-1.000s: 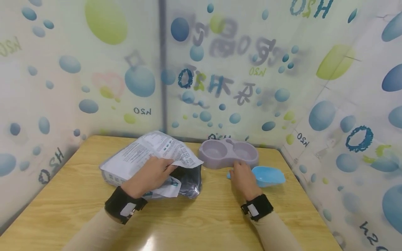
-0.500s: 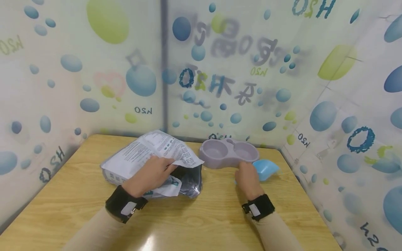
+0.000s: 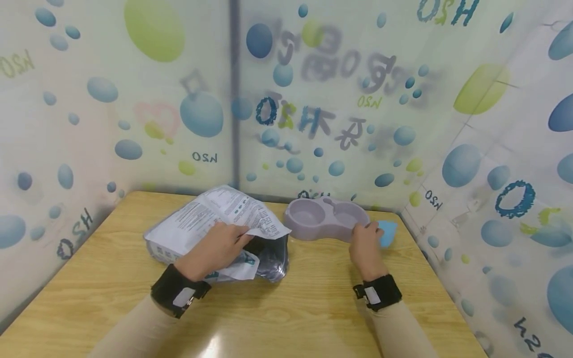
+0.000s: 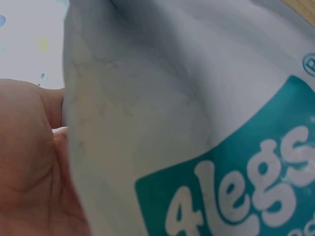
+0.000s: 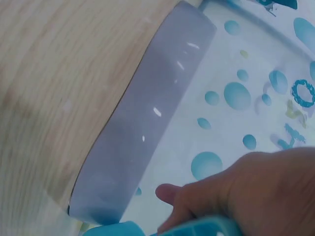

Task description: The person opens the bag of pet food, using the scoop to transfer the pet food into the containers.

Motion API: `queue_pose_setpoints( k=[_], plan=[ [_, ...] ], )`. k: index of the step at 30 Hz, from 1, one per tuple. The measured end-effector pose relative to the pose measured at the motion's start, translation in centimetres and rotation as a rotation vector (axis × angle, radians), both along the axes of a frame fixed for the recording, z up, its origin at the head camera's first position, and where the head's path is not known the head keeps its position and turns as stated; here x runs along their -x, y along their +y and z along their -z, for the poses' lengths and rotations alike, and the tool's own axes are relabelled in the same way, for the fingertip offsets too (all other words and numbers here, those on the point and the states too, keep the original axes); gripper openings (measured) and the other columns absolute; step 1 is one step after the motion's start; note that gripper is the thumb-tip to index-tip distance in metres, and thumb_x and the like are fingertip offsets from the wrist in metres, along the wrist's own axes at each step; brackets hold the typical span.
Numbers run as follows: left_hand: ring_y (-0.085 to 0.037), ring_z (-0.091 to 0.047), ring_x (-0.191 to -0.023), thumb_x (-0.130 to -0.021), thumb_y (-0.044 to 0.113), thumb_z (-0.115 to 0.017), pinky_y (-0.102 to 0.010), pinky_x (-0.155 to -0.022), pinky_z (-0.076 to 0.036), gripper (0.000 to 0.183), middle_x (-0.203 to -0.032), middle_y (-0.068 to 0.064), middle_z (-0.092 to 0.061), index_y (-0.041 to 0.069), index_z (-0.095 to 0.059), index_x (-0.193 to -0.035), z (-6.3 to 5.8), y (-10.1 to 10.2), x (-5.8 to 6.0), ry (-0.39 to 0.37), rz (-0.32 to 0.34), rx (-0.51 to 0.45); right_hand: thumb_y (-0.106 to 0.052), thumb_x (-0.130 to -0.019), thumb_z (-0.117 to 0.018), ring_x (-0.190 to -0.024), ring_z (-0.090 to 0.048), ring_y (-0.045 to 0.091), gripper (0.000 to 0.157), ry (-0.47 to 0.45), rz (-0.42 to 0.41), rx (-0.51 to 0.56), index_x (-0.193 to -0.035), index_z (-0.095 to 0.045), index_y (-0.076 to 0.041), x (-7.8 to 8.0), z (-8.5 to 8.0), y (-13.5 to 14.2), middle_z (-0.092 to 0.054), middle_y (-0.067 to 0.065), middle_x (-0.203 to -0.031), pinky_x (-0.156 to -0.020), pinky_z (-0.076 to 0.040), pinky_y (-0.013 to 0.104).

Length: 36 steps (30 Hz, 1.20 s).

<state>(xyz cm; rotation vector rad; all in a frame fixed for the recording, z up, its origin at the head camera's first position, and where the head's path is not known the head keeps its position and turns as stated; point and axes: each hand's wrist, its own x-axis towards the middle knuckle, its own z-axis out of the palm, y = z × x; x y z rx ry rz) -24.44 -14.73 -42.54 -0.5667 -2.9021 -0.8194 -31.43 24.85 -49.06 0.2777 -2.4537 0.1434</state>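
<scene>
Two hands at work over the wood-grain table (image 3: 286,323). The left hand (image 3: 217,251) pinches the upper edge of the white 4legs bag (image 3: 192,219), which lies on the left side of the table with its mouth turned right. The lifted edge bares dark, shiny lining (image 3: 274,263); contents are too dark to tell. The left wrist view confirms the thumb side of the hand at the bag's edge, fingertips mostly hidden behind the film.

The right hand (image 3: 368,251) grips the light blue scoop (image 3: 388,233), to the right. Scoop sits tilted; its handle is hidden by the hand, so exact finger placement cannot be told. The mauve-grey double-bowl feeder (image 3: 320,231) stands farther back, its right end just beside the right hand; whether scoop and feeder touch cannot be told.

Notes on technique (judgement): best to pinch the upper film near its middle and lift, so the mouth gapes evenly and the soft edge does not sag. For the scoop, a full grip well back on the handle should resist twisting; rim clear of the feeder's wall avoids a knock.
</scene>
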Motion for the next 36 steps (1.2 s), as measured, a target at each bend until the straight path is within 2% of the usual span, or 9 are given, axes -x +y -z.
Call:
queue_pose_setpoints(
  k=[4,7,10,14,18,21,23,27,36],
  plan=[
    [-0.011,-0.049,-0.062,-0.123,0.026,-0.059,-0.028,-0.064,-0.039,0.027,-0.07,0.006,-0.043,0.014,-0.076,-0.106,0.0,0.0,-0.1,-0.006,0.001,-0.007,0.022,-0.087,-0.072,-0.106,-0.061,0.061,0.018,0.05,0.027,-0.009,-0.078,-0.062,0.011,-1.2,-1.6,-0.5,-0.064,0.034,-0.077,-0.104,-0.05,0.075],
    [-0.01,-0.048,-0.062,-0.123,0.026,-0.059,-0.028,-0.063,-0.039,0.027,-0.07,0.006,-0.042,0.013,-0.076,-0.107,0.1,0.0,-0.1,-0.006,0.002,-0.009,0.022,-0.09,-0.069,-0.125,-0.06,0.073,0.01,0.045,0.057,0.011,-0.084,-0.063,0.017,-1.4,-2.4,-0.5,-0.067,0.047,-0.092,-0.115,-0.047,0.083],
    [-0.01,-0.048,-0.062,-0.123,0.026,-0.058,-0.028,-0.062,-0.039,0.028,-0.07,0.006,-0.042,0.014,-0.076,-0.105,0.1,0.0,-0.1,-0.001,0.005,-0.01,0.02,-0.092,-0.071,-0.135,-0.054,0.083,0.008,0.009,0.066,0.067,-0.097,-0.065,0.023,-1.4,-3.1,-0.4,-0.059,0.063,-0.122,-0.115,-0.048,0.088],
    [-0.009,-0.047,-0.061,-0.123,0.027,-0.058,-0.027,-0.062,-0.039,0.029,-0.069,0.007,-0.042,0.015,-0.074,-0.103,0.1,0.0,0.0,0.003,0.004,-0.005,0.019,-0.096,-0.069,-0.128,-0.056,0.089,0.018,-0.058,0.027,0.176,-0.112,-0.069,0.026,-1.2,-3.9,-0.5,-0.04,0.073,-0.144,-0.107,-0.054,0.088],
    [-0.01,-0.047,-0.061,-0.123,0.027,-0.058,-0.028,-0.062,-0.038,0.029,-0.069,0.006,-0.042,0.014,-0.076,-0.106,0.2,-0.1,0.0,-0.001,0.002,-0.005,0.014,-0.099,-0.067,-0.094,-0.077,0.067,0.028,-0.155,-0.061,0.267,-0.125,-0.071,0.024,-0.9,-4.3,-0.9,-0.043,0.07,-0.148,-0.082,-0.067,0.069],
    [-0.01,-0.048,-0.061,-0.123,0.026,-0.058,-0.027,-0.062,-0.039,0.027,-0.069,0.006,-0.043,0.013,-0.08,-0.112,0.4,-0.1,0.1,-0.009,-0.003,-0.007,0.011,-0.1,-0.066,-0.068,-0.067,0.035,0.033,-0.233,-0.14,0.334,-0.131,-0.073,0.02,-1.0,-4.5,-1.6,-0.06,0.059,-0.142,-0.062,-0.057,0.043],
    [-0.01,-0.049,-0.061,-0.123,0.026,-0.059,-0.027,-0.061,-0.04,0.028,-0.069,0.006,-0.043,0.011,-0.082,-0.118,0.4,-0.1,0.1,-0.014,-0.007,-0.007,0.008,-0.101,-0.067,-0.066,-0.053,0.022,0.034,-0.262,-0.182,0.365,-0.133,-0.075,0.017,-1.2,-4.6,-2.2,-0.074,0.043,-0.119,-0.062,-0.046,0.032],
    [-0.01,-0.05,-0.061,-0.122,0.027,-0.059,-0.027,-0.061,-0.041,0.03,-0.069,0.006,-0.045,0.009,-0.083,-0.13,0.5,-0.1,0.1,-0.023,-0.008,-0.012,0.005,-0.101,-0.07,-0.062,-0.041,0.011,0.035,-0.275,-0.259,0.399,-0.134,-0.079,0.011,-1.7,-4.9,-3.3,-0.066,0.016,-0.087,-0.061,-0.037,0.025],
    [-0.01,-0.051,-0.061,-0.123,0.025,-0.058,-0.027,-0.061,-0.041,0.031,-0.07,0.006,-0.045,0.007,-0.082,-0.131,0.4,-0.2,0.1,-0.015,-0.004,-0.017,0.002,-0.105,-0.073,-0.061,-0.041,0.007,0.031,-0.318,-0.356,0.418,-0.134,-0.081,0.007,-2.3,-4.7,-4.5,-0.074,0.018,-0.105,-0.059,-0.037,0.021]
  ],
)
